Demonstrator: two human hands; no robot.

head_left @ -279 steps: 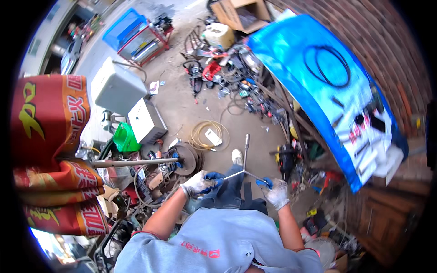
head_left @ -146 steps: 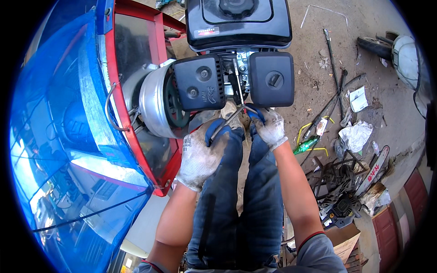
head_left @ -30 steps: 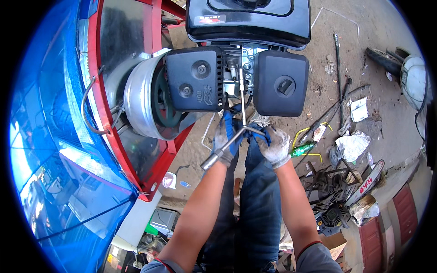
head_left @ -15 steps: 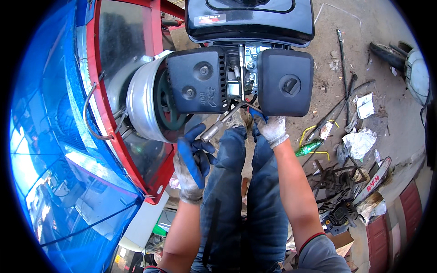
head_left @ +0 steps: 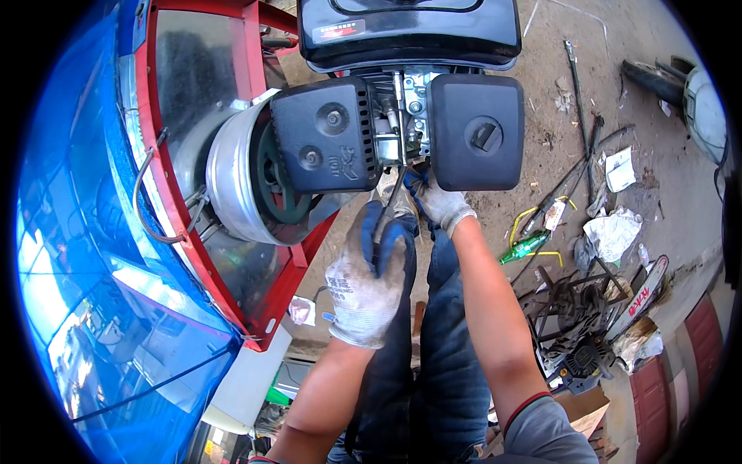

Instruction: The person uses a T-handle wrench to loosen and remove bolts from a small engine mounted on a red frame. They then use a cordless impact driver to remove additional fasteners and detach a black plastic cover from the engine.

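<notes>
Head view. A small engine (head_left: 402, 108) is seen directly ahead of the hands, above them in the picture, mounted on a red frame (head_left: 255, 131). 2 black covers are noted, one left (head_left: 325, 135) and one right (head_left: 475, 131), with a narrow gap of bare metal parts (head_left: 403, 116) between them.

The left hand (head_left: 367, 274), gloved in white and blue, is closed around the blue handle of a tool (head_left: 384, 224). The tool's long axis runs from the left hand up and slightly right, into the gap; its metal tip is seen at the gap's lower edge. The right hand (head_left: 440, 203), gloved likewise, is held at the lower edge of the right cover, just beside the tool's shaft; it is the nearer hand to the gap. Its fingers are curled, but whether anything is gripped cannot be told.

Labels and packages: a small white-and-red sticker (head_left: 340, 29) is noted on the black tank (head_left: 410, 31) at top. On the dirt floor to the right, a green bottle (head_left: 525, 247) lies on its side, with crumpled white paper (head_left: 610, 232) near it. A white-and-red chainsaw bar (head_left: 638, 298) is noted further right, amid scrap metal.
</notes>
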